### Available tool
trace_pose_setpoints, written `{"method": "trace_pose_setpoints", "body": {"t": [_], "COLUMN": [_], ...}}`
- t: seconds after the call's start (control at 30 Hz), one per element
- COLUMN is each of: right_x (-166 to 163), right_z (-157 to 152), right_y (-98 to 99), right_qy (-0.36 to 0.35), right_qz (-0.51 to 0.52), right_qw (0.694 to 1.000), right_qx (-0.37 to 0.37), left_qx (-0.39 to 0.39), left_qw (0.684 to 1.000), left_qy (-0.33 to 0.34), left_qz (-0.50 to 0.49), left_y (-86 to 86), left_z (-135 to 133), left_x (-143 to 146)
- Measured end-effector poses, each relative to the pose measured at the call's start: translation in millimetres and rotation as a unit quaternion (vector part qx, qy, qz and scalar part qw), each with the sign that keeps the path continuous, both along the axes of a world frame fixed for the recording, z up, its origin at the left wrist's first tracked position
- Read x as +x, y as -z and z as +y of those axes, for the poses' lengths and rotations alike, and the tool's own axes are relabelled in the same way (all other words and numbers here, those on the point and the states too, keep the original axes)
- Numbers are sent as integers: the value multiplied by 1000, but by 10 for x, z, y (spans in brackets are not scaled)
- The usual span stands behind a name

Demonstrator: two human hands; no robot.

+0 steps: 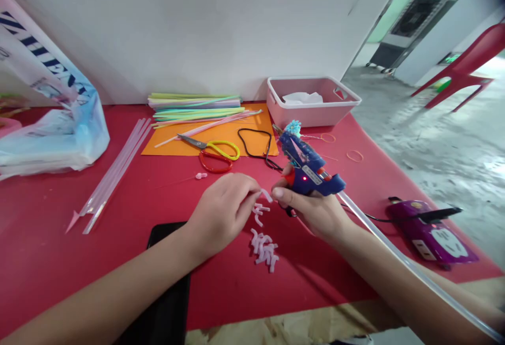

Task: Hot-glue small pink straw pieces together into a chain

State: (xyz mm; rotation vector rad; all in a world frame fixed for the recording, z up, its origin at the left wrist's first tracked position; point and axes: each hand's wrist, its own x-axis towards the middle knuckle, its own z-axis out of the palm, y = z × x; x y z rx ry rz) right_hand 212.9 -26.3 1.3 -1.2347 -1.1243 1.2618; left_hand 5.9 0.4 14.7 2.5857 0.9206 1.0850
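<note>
My left hand is closed in a pinch on a short pale pink fuzzy piece, which looks like cut pipe cleaner. Wrapped in my right hand is a blue hot glue gun with a red light lit; a long clear glue stick runs out of its back. The right thumb and fingertips come close to the pink piece; whether they touch it I cannot tell. Below the hands lies a small pile of similar bent pink pieces. A tiny pink bud on a thin wire rests left of them.
Scissors and several coloured pipe cleaners lie on an orange sheet. A pink basket stands behind. Clear sticks and a plastic bag are left, a black tablet-like slab in front, a purple power strip right.
</note>
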Motion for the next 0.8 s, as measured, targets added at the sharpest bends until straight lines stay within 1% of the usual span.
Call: {"method": "trace_pose_setpoints", "body": {"t": [0.1,0.2,0.3,0.4,0.47,0.6,0.73,0.8], "right_x": [-11,-14,-20,-47,-73,-101,-94,-99], "right_z": [-59,-100,-118,-112,-103,-85,-78,-80], "right_y": [74,95,69,29,17,49,95,91], "right_qy": [-39,-67,-53,-45,-50,-61,-72,-69], "right_qz": [19,-1,5,21,35,50,42,46], "right_qw": [999,997,998,998,997,996,996,996], "right_qx": [-20,-28,-42,-46,-42,-48,-17,-15], "left_qx": [53,66,53,46,56,84,90,89], "left_qw": [998,996,996,997,997,995,995,995], "left_qy": [5,17,22,7,-2,2,-11,-12], "left_qz": [-36,-61,-69,-59,-52,-47,-46,-47], "left_y": [96,139,150,151,146,135,144,155], "left_z": [-37,-49,-48,-40,-32,-15,-15,-18], "left_x": [-29,-19,-1,3,1,-5,-9,-12]}}
